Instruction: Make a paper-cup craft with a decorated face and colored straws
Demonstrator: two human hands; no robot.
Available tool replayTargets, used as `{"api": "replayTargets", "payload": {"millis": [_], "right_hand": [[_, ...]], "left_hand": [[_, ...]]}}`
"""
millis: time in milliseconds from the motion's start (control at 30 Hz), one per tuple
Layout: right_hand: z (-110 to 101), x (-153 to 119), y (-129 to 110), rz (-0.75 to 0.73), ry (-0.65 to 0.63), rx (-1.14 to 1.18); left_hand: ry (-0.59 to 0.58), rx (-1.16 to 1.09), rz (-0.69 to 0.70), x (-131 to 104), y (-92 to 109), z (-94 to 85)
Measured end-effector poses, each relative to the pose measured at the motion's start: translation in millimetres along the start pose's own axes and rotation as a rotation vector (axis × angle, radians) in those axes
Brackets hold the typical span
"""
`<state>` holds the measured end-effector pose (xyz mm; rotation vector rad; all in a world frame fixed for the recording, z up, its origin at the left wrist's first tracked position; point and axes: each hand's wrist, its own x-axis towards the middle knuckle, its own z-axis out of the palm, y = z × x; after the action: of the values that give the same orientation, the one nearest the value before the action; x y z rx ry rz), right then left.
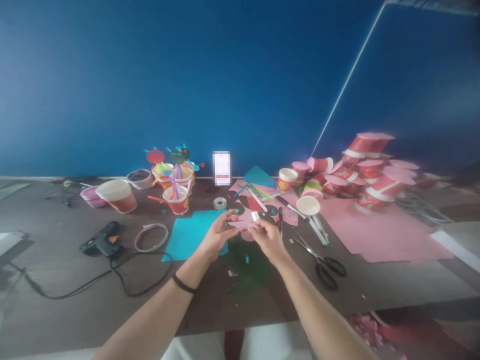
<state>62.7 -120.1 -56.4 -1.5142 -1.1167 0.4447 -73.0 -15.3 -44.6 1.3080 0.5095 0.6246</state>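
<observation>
Both hands meet over the middle of the table. My left hand [221,231] has its fingers curled at the left side of a pink paper piece [243,220]; whether it grips the paper or something smaller is too blurred to tell. In my right hand [267,237] a small white piece [255,216] is pinched between thumb and fingers, close to the pink paper's right side. Blue sheets [191,232] lie under and left of my left hand. A dark green sheet [251,267] lies below both hands. Black-handled scissors [318,260] rest open to the right.
At left are a glue gun [103,240] with its cable, a ring of tape [151,238] and a large cup [118,196]. Decorated cups [176,199] stand behind. Stacked red cups [378,187] and large pink sheets [378,230] are at right. Markers [291,207] lie near the centre.
</observation>
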Motion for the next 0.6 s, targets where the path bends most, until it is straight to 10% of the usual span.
{"api": "replayTargets", "payload": {"millis": [600], "right_hand": [[-2.0, -0.1, -5.6, 0.041, -0.069, 0.056]], "left_hand": [[-0.027, 0.338, -0.014, -0.4, -3.5, 3.1]]}}
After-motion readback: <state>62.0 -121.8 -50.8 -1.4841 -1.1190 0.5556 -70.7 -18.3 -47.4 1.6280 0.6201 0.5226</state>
